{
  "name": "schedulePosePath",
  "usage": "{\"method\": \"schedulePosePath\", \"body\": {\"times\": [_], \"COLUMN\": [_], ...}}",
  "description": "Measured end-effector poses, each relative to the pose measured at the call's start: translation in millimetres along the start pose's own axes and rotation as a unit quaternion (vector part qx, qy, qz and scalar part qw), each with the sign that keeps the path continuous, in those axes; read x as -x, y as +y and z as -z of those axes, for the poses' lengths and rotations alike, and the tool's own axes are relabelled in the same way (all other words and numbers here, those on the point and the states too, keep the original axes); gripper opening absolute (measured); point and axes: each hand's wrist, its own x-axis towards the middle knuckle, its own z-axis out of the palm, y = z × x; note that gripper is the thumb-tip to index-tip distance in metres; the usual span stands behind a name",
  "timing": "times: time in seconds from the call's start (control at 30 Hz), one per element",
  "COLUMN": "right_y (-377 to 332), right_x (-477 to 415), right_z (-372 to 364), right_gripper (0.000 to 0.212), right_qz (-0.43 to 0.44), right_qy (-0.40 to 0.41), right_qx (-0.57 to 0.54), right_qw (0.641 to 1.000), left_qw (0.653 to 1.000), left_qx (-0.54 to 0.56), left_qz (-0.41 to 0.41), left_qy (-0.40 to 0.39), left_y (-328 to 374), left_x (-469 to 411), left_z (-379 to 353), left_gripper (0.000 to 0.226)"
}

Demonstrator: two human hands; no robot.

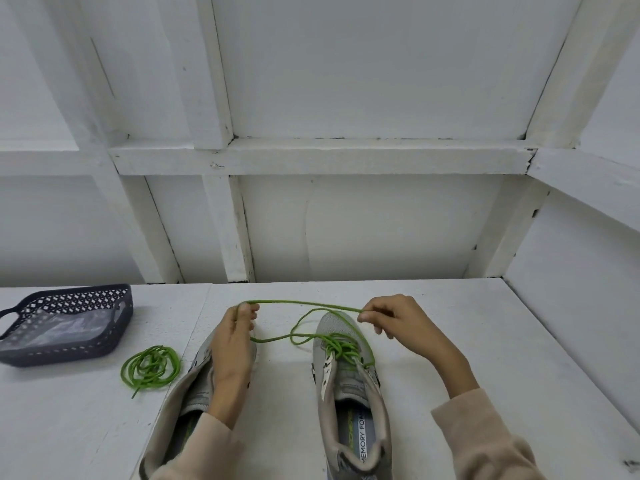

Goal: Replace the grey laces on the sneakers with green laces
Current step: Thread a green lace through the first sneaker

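- One white desk (450, 341) carries everything.
- Left sneaker (188, 393) and right sneaker (349, 386) stand side by side.
- Dark basket (69, 353) sits far left.
- Left hand (232, 344) and right hand (405, 327) each pinch the right sneaker's green lace (304, 302), stretched between them.
- Spare lace (150, 368) lies coiled near the basket.

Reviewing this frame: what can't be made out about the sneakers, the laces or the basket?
All in the head view:
- Left sneaker: its eyelets are hidden under the left hand and forearm, so I cannot tell whether it is laced.
- Right sneaker: the green lace overlaps itself, so the threaded eyelets cannot be counted.
- Both heels: cut off by the bottom edge and the sleeves.
- Basket: contents blurred under clear wrapping.
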Motion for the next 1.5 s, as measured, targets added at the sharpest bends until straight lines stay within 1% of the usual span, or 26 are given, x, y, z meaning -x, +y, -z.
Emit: {"method": "schedulePosePath", "body": {"times": [0.03,0.07,0.1,0.13,0.17,0.2,0.23,0.27,0.33,0.37,0.47,0.6,0.7,0.8,0.87,0.93,1.0,1.03,1.1,1.17,1.27,1.37,1.5], "right_y": [-1.5,-3.7,-7.1,-12.1,-17.3,-23.6,-30.0,-36.9,-47.5,-51.1,-54.8,-51.4,-49.3,-48.1,-46.3,-41.5,-32.8,-27.8,-18.7,-14.7,-12.0,-9.1,-7.2], "right_x": [-0.4,-0.9,-1.2,-1.2,-1.4,-1.3,-1.1,-0.4,1.0,2.1,5.4,5.8,5.6,7.6,10.1,13.9,18.4,20.3,23.7,27.9,31.2,31.8,31.1], "right_z": [0.5,-0.4,-2.6,-5.7,-10.1,-14.5,-19.1,-23.3,-30.6,-33.4,-38.8,-44.6,-46.7,-43.3,-40.8,-39.3,-39.1,-39.3,-41.4,-45.1,-46.6,-48.6,-55.4], "right_gripper": [0.015,0.016,0.018,0.018,0.018,0.018,0.017,0.016,0.016,0.019,0.026,0.019,0.016,0.020,0.023,0.026,0.026,0.022,0.014,0.008,0.011,0.015,0.008], "right_qz": [0.000,0.004,0.011,0.017,0.022,0.031,0.041,0.054,0.072,0.073,0.064,0.080,0.096,0.085,0.071,0.049,0.022,0.010,-0.006,-0.012,-0.013,-0.012,-0.011], "right_qy": [0.015,0.023,0.021,0.012,0.000,-0.013,-0.027,-0.041,-0.064,-0.066,-0.043,0.019,0.034,0.016,-0.005,-0.008,0.019,0.032,0.020,-0.002,0.003,-0.011,-0.021], "right_qx": [-0.009,-0.012,-0.007,0.004,0.017,0.031,0.045,0.054,0.053,0.043,0.011,0.001,-0.033,-0.082,-0.091,-0.112,-0.103,-0.070,-0.024,-0.026,-0.014,-0.002,0.000], "right_qw": [1.000,1.000,1.000,1.000,1.000,0.999,0.998,0.996,0.994,0.994,0.997,0.997,0.994,0.993,0.993,0.993,0.994,0.997,0.999,1.000,1.000,1.000,1.000], "left_qw": [0.999,0.996,0.993,0.991,0.988,0.983,0.977,0.971,0.952,0.945,0.945,0.947,0.941,0.932,0.929,0.936,0.944,0.944,0.934,0.918,0.905,0.896,0.885], "left_qx": [-0.031,-0.069,-0.098,-0.118,-0.127,-0.126,-0.113,-0.088,-0.024,-0.011,-0.007,-0.029,-0.025,-0.020,-0.032,-0.040,-0.039,-0.043,-0.073,-0.116,-0.147,-0.193,-0.257], "left_qz": [0.023,0.031,0.021,-0.011,-0.058,-0.109,-0.142,-0.140,-0.087,-0.075,-0.065,0.002,0.033,0.056,0.051,0.040,0.033,0.028,0.011,-0.010,-0.025,-0.045,-0.076], "left_qy": [-0.032,-0.054,-0.066,-0.066,-0.067,-0.080,-0.115,-0.174,-0.293,-0.319,-0.319,-0.320,-0.336,-0.357,-0.364,-0.348,-0.326,-0.325,-0.348,-0.380,-0.399,-0.398,-0.381], "left_y": [0.3,1.1,1.4,2.4,5.1,8.9,10.9,14.1,21.5,24.2,28.7,28.9,31.1,33.6,31.6,28.0,23.2,21.7,18.1,14.8,11.0,8.5,7.2], "left_x": [0.0,1.4,4.0,7.4,11.9,17.9,21.7,24.9,30.4,30.8,26.9,21.1,18.9,15.4,13.7,14.1,14.4,14.7,15.5,17.3,18.9,18.5,20.3], "left_z": [-1.2,-2.8,-4.6,-7.4,-10.4,-14.4,-18.4,-22.8,-31.9,-35.3,-37.7,-33.7,-30.6,-25.8,-24.6,-24.8,-23.2,-22.1,-21.0,-21.5,-20.6,-16.8,-15.6], "left_gripper": [0.019,0.035,0.053,0.063,0.065,0.060,0.053,0.048,0.040,0.035,0.025,0.010,0.013,0.016,0.013,0.009,0.011,0.009,0.006,0.008,0.012,0.014,0.009]}}
